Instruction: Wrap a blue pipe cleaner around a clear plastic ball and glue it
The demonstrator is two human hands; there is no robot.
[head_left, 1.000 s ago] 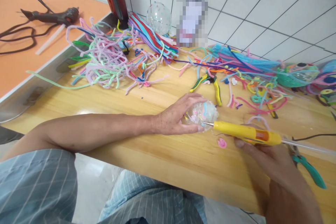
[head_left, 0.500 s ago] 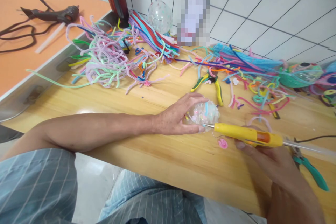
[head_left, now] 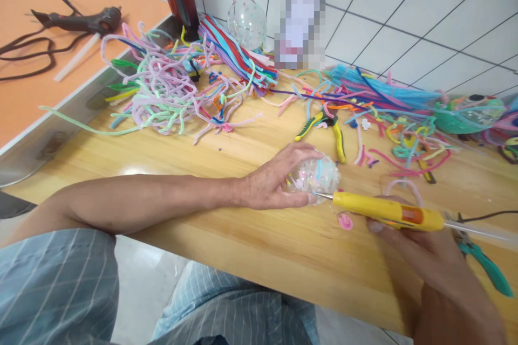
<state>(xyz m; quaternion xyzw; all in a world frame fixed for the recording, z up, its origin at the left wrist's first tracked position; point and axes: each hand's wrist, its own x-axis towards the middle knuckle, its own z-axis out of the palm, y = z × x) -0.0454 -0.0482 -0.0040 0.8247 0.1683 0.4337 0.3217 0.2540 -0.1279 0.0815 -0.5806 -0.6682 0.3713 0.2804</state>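
My left hand (head_left: 269,183) is wrapped round a clear ball (head_left: 319,175) speckled with pastel bits, holding it on the wooden table (head_left: 226,226). In my right hand (head_left: 416,242) I grip a yellow glue gun (head_left: 384,211) lying nearly level, with a clear glue stick poking out of its back. Its metal nozzle touches the lower right side of the ball. A small pink curl (head_left: 345,221) lies on the table just under the gun.
Heaps of coloured pipe cleaners (head_left: 170,86) cover the back of the table. Yellow-handled pliers (head_left: 324,126) lie behind the ball, and teal-handled pliers (head_left: 483,264) at the right. A second clear ball (head_left: 246,24) stands by the tiled wall. A black glue gun (head_left: 81,21) lies on the orange surface at left.
Hardly anything has moved. The glue gun's nozzle stays against the ball; the view has shifted slightly, so both hands sit a touch lower and to the right.
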